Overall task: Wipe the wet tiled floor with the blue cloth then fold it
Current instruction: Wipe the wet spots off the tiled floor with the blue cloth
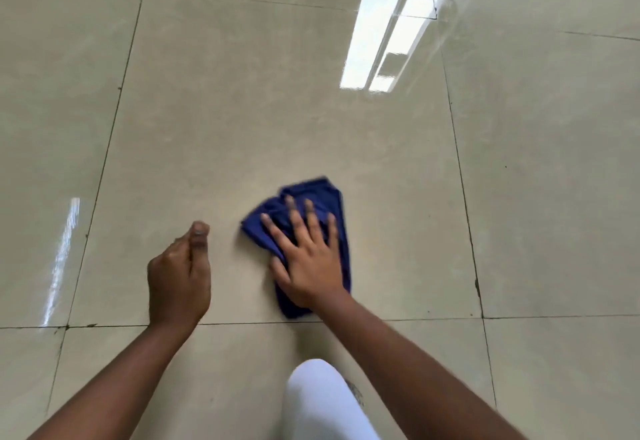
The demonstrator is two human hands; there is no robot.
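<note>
A crumpled blue cloth [311, 197] lies on the glossy beige tiled floor [225, 127], near the middle of a large tile. My right hand [306, 259] presses flat on the cloth with fingers spread, covering its centre. My left hand [180, 276] hovers to the left of the cloth, apart from it, with fingers curled in and the thumb pointing forward, holding nothing.
Dark grout lines [464, 197] divide the floor into big tiles. A bright window reflection [377, 44] shines at the upper right. A knee in white fabric [322, 401] is at the bottom centre, just behind the cloth.
</note>
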